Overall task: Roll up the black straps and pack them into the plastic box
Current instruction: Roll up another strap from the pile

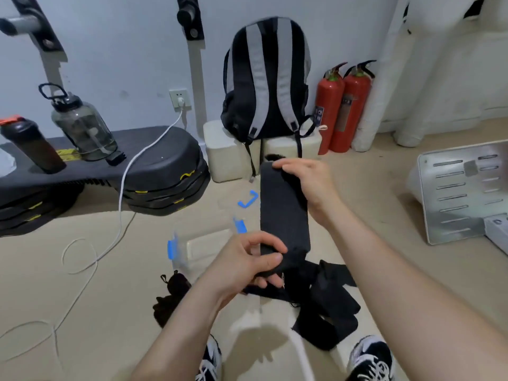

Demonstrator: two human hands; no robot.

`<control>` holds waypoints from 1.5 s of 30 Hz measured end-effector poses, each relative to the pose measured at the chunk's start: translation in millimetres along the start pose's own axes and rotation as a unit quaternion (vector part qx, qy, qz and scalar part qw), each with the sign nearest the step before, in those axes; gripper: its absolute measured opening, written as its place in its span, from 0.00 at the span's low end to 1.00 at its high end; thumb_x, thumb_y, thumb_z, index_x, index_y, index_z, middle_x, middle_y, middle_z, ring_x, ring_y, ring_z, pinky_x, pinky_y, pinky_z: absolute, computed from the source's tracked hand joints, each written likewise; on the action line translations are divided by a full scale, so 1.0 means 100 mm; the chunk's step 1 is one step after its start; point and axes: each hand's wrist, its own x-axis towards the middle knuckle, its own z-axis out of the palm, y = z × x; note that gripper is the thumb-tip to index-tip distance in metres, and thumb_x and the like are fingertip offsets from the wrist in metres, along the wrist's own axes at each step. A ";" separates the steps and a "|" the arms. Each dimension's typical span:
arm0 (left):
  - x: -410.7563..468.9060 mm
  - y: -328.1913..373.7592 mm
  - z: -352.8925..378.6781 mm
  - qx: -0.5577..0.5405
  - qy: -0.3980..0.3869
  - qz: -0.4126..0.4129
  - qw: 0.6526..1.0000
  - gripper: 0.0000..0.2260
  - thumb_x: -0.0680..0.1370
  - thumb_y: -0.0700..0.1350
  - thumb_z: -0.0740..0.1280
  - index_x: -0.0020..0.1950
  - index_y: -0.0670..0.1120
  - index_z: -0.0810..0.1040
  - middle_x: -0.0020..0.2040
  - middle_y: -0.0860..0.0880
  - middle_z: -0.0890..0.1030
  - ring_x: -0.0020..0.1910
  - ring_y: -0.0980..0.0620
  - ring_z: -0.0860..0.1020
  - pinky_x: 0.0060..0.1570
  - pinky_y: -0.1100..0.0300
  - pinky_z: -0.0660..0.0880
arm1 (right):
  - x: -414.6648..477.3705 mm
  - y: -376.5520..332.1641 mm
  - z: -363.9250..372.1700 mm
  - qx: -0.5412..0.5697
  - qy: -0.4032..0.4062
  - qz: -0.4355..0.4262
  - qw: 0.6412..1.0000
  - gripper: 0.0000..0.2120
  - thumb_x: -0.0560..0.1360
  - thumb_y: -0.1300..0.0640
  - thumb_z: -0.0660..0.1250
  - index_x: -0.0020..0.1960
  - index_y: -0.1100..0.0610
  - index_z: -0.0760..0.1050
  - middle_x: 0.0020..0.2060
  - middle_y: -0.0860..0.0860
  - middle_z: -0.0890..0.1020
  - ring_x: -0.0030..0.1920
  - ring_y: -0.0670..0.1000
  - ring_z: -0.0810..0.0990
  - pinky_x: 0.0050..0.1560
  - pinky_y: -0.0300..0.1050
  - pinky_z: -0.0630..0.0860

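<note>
Here, left hand (pixel 247 259) pinches flat black fabric strap (pixel 283 210) at near end, right hand (pixel 310 182) grips far end; tautness should tighten rolling.

The left grip (pixel 247 259) and right grip (pixel 310 182) are bare, as are both forearms (pixel 176 334) down to the frame's lower edge. At the bottom are black sneakers (pixel 371 358) with white trim and laces.

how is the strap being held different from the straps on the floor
The held strap is pulled flat and straight, raised off the floor; the floor straps lie crumpled in a loose heap. The left hand grips the held strap's near end and the right hand its far end; no hand holds the floor straps. Both are black fabric.
</note>
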 end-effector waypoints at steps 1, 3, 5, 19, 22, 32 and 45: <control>-0.03 -0.27 0.04 0.013 -0.013 -0.041 0.999 0.08 0.79 0.32 0.67 0.47 0.44 0.81 0.29 0.45 0.77 0.26 0.52 0.81 0.25 0.67 0.69 | -0.14 0.34 0.01 -0.004 -0.006 0.047 0.999 0.14 0.76 0.65 0.65 0.41 0.52 0.86 0.42 0.43 0.87 0.47 0.40 0.82 0.48 0.32 0.75; -0.10 -0.81 0.09 0.022 -0.031 -0.133 0.990 0.08 0.78 0.33 0.67 0.48 0.45 0.81 0.28 0.49 0.78 0.27 0.52 0.81 0.25 0.66 0.69 | -0.48 1.05 0.03 -0.014 -0.028 0.183 0.983 0.10 0.76 0.63 0.67 0.43 0.55 0.86 0.41 0.47 0.87 0.46 0.45 0.84 0.45 0.37 0.78; -0.18 -1.33 0.15 -0.008 -0.026 -0.222 0.975 0.06 0.78 0.34 0.67 0.47 0.44 0.80 0.34 0.47 0.78 0.28 0.51 0.79 0.25 0.66 0.69 | -0.82 1.71 0.05 -0.049 -0.070 0.320 0.944 0.07 0.76 0.59 0.69 0.48 0.56 0.87 0.44 0.53 0.87 0.50 0.53 0.85 0.47 0.44 0.81; -0.51 -2.14 0.35 -0.140 0.002 -0.355 0.924 0.06 0.74 0.31 0.72 0.49 0.38 0.83 0.31 0.46 0.81 0.28 0.54 0.78 0.31 0.67 0.76 | -1.67 2.65 -0.03 0.056 0.034 0.518 0.853 0.10 0.79 0.59 0.67 0.57 0.59 0.83 0.49 0.57 0.84 0.46 0.55 0.81 0.49 0.50 0.79; -0.61 -2.18 0.44 -0.145 -0.009 -0.358 0.922 0.07 0.74 0.30 0.72 0.49 0.39 0.83 0.30 0.46 0.80 0.28 0.54 0.78 0.32 0.67 0.75 | -1.79 2.63 -0.08 0.063 0.045 0.499 0.863 0.11 0.80 0.61 0.63 0.58 0.55 0.82 0.54 0.57 0.83 0.48 0.52 0.81 0.42 0.45 0.79; -0.77 -2.25 0.71 -0.178 0.022 -0.321 0.930 0.17 0.71 0.23 0.66 0.50 0.42 0.84 0.44 0.43 0.83 0.43 0.50 0.81 0.44 0.64 0.78 | -2.37 2.16 -0.39 0.079 -0.073 0.590 0.800 0.11 0.79 0.54 0.67 0.60 0.54 0.76 0.48 0.55 0.84 0.43 0.53 0.83 0.40 0.44 0.81; -0.82 -2.30 0.80 -0.146 0.088 -0.235 0.957 0.12 0.72 0.29 0.74 0.50 0.43 0.83 0.43 0.42 0.82 0.39 0.51 0.82 0.46 0.62 0.79 | -2.64 1.95 -0.49 0.144 0.027 0.513 0.846 0.03 0.76 0.73 0.67 0.48 0.71 0.80 0.44 0.63 0.84 0.39 0.55 0.86 0.35 0.38 0.82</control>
